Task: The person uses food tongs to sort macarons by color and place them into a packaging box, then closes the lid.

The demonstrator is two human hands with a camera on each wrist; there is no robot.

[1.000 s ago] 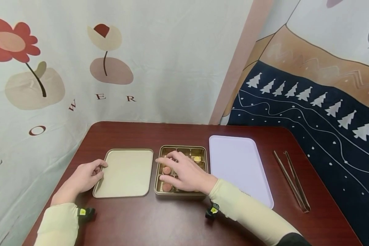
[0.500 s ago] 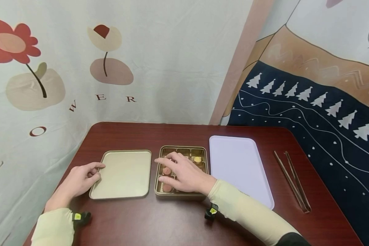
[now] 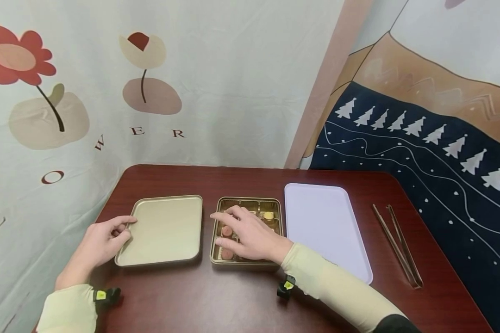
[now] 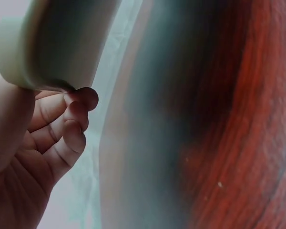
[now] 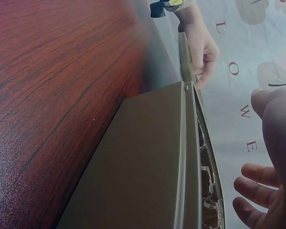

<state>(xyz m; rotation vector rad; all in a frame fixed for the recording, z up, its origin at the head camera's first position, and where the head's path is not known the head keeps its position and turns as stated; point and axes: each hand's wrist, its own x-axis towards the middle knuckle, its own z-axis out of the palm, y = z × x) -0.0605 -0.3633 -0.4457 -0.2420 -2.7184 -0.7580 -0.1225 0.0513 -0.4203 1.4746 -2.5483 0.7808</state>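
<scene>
At the left of the table, my left hand pinches the left edge of a shallow gold metal lid between thumb and fingers. The left wrist view shows curled fingertips under the lid's rim. A shadow along its right side suggests the lid is slightly off the table. Over the gold tin box, my right hand hovers with spread fingers, holding nothing; the right wrist view shows it apart from the rim. Inside the compartments lie round brownish-pink pieces and a yellow one. The hand hides the rest.
A lavender tray lies just right of the box, partly under the right forearm. Metal tongs rest farther right on the dark red wooden table. Printed curtains hang close behind the table's back edge.
My left hand has moved left with the lid, widening the gap to the box; the lid's far edge now appears slightly higher. My right hand has stayed over the box.
</scene>
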